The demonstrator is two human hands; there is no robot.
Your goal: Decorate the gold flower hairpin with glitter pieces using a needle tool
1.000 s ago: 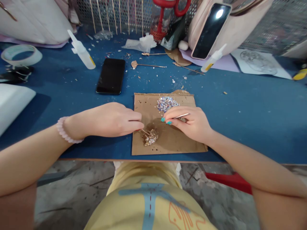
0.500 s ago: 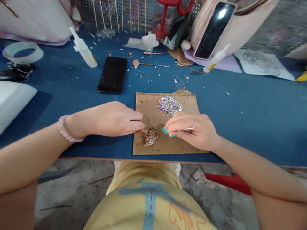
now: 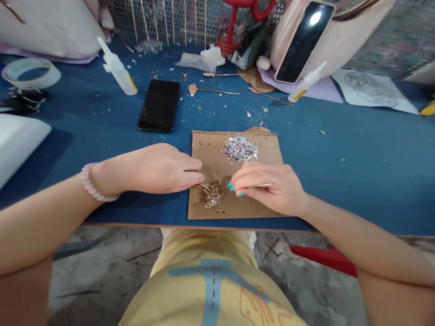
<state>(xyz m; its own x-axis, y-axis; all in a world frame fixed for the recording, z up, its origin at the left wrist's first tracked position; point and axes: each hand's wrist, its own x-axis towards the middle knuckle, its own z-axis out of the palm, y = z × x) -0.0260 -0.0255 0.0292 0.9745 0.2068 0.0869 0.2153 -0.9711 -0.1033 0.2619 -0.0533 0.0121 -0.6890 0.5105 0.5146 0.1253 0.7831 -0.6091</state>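
My left hand [image 3: 170,171] is closed on the stem of a gold, rhinestone-studded ornament [image 3: 213,194], low over the left part of a cardboard sheet [image 3: 207,149]. My right hand [image 3: 272,184] pinches a thin pale stick [image 3: 263,184], its fingertips just right of the ornament and apart from it. The stick's tip is hidden by the fingers. Beyond the right hand, a pile of shiny rhinestones [image 3: 241,149] lies on the cardboard.
A black phone [image 3: 159,106] lies behind my left hand. Two glue bottles [image 3: 118,74] and gold hairpin-like sticks [image 3: 215,92] are farther back. Tape [image 3: 32,74] is at far left; another phone [image 3: 304,43] leans on a pink bag [image 3: 353,31].
My right hand has shifted slightly left, bringing its fingertips closer to the ornament. The left hand and the ornament stay almost where they were.
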